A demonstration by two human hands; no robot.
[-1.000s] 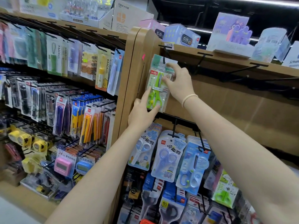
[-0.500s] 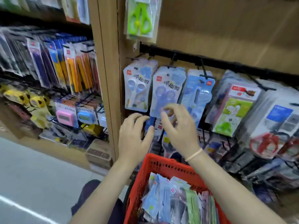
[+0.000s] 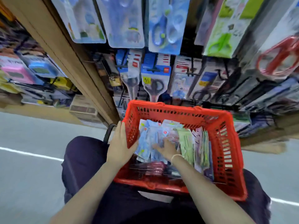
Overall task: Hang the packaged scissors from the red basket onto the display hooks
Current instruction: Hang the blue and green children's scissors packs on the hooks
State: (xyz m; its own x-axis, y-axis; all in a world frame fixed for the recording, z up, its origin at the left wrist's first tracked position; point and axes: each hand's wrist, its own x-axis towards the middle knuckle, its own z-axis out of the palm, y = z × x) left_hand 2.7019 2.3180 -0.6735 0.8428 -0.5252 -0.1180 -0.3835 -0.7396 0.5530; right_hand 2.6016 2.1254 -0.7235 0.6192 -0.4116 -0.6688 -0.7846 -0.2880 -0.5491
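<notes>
The red basket rests on my lap, below the display. Several packaged scissors stand in it on edge: blue, green and clear packs. My left hand clasps the basket's left wall, fingers outside and thumb inside. My right hand is down among the packs, its fingers spread over the blue ones; motion blur hides any hold on a pack. Above the basket, black display hooks carry rows of hung scissors packs.
A wooden upright post divides the scissors display from the shelves of other stationery on the left. A brown box sits at the post's foot. Grey floor with a white line lies to the left.
Both hands have dropped from the top hook, where a green scissors pack stays hung, to the basket. The view has swung down. My right hand has gone in among the packs.
</notes>
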